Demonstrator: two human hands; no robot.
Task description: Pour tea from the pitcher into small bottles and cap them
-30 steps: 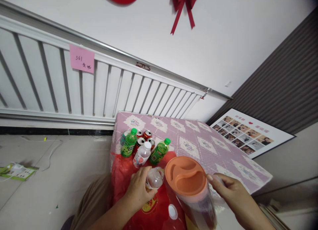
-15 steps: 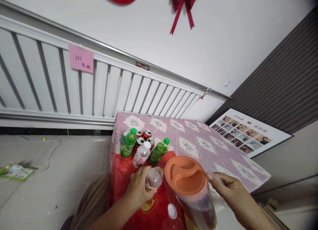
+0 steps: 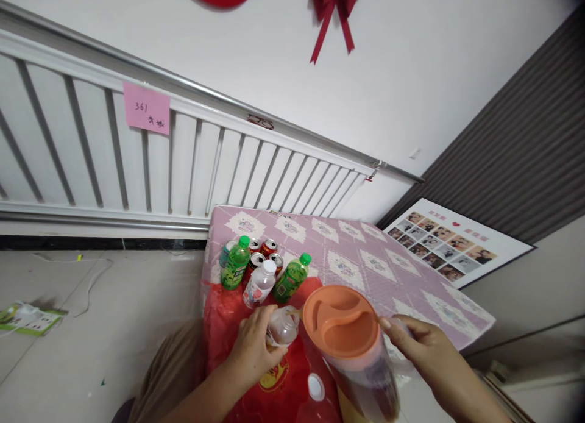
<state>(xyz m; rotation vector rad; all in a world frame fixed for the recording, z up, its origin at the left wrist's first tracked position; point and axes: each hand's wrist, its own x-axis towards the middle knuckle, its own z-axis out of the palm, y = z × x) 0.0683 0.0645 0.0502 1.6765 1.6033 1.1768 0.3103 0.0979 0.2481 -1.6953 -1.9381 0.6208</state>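
My left hand (image 3: 256, 344) is wrapped round a clear plastic bottle (image 3: 284, 328), uncapped and tipped so its neck points right. My right hand (image 3: 418, 350) grips the handle of a clear pitcher (image 3: 361, 374) with an orange lid (image 3: 342, 322). The bottle's mouth is right at the pitcher's spout side; whether they touch, I cannot tell. Dark liquid shows through the pitcher wall. Just beyond my left hand stand a white-capped bottle (image 3: 259, 286), two green bottles (image 3: 235, 266) (image 3: 292, 280) and several drink cans (image 3: 256, 261). Another white-capped bottle (image 3: 316, 389) stands in front, partly cut off by the frame.
A red bag (image 3: 223, 325) lies under the bottles on a surface with a purple patterned cover (image 3: 315, 237). Behind runs a white radiator (image 3: 183, 161) with a pink note (image 3: 146, 108). A framed photo board (image 3: 457, 243) leans at right. A power strip (image 3: 30, 318) lies on the floor.
Both hands keep their hold on the bottle and the pitcher, almost in the same place. The whole view has shifted slightly.
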